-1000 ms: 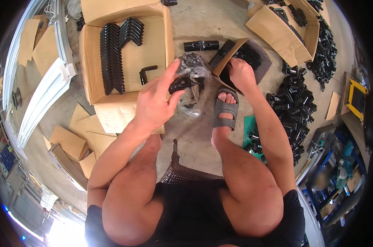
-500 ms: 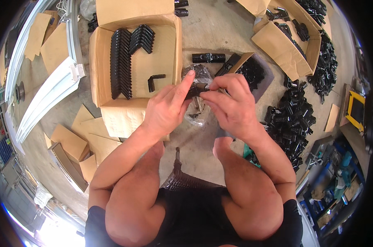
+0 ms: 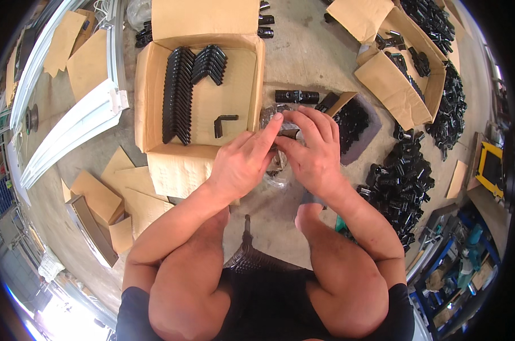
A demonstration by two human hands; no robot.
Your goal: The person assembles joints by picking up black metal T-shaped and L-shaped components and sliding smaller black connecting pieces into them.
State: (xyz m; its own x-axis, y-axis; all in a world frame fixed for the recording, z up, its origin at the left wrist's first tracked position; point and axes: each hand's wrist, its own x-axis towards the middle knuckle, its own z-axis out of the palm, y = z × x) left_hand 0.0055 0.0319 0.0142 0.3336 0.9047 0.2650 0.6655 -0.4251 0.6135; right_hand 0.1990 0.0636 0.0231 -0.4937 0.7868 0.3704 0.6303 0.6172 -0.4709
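Note:
My left hand and my right hand meet in front of me, fingertips together on a small dark part wrapped in clear plastic. Most of the part is hidden by my fingers. Just left of my hands stands an open cardboard box holding rows of black L-shaped brackets and one loose bracket.
A pile of black fittings lies on the concrete floor at my right, beside a dark tray of fittings. Another open box sits at the far right. Flat cardboard sheets lie at the left, with white rails beyond.
My right hand came in from the fittings at the right and joined my left hand on the wrapped part. The view shifted so the box sits lower.

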